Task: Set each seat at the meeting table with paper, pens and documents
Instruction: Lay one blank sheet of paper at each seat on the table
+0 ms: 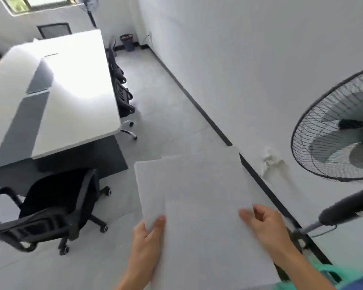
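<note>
As left hand [147, 243], right hand [266, 225] pinch them, sheets [197, 195] point lengthwise — away.

Matt white paper sheets [199, 197], a glossy smooth white table [76, 88], a black mesh chair [50, 206], a wire-grilled fan [335, 130].

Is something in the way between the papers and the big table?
Partly. The black office chair stands at the near end of the table, left of the papers that the left hand and right hand grip. More chairs line its right side. Toward the near corner, only floor shows.
</note>
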{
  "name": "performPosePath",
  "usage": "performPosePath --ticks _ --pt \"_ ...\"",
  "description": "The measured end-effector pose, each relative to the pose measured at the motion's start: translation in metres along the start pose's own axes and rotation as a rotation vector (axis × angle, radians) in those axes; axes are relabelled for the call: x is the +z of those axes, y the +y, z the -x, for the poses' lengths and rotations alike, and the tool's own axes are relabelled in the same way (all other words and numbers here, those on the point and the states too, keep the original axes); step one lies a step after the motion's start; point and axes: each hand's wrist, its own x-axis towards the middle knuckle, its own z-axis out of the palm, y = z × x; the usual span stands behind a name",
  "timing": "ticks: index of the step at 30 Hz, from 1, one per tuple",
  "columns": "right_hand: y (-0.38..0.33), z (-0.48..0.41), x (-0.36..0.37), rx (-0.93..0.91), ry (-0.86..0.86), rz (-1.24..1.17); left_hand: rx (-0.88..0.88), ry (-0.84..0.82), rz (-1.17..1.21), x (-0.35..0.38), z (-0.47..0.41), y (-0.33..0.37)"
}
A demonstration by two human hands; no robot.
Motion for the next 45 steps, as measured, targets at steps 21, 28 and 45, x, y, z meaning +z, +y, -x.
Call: performPosePath --ticks 21,28,45 --pt "-0.161 -0.332 0.154 -0.093 -0.343 0.221 -0.039 0.634 0.23 -0.062 -0.221 0.107" --pt "-0.199 -0.385 0.263 -0.114 -0.483 0.246 -0.097 0.861 0.326 -0.122 -0.266 0.114" --pt "-0.262 -0.435 0.574 -0.102 -0.584 0.245 -0.034 0.978 0.429 -0.389 -0.417 0.147"
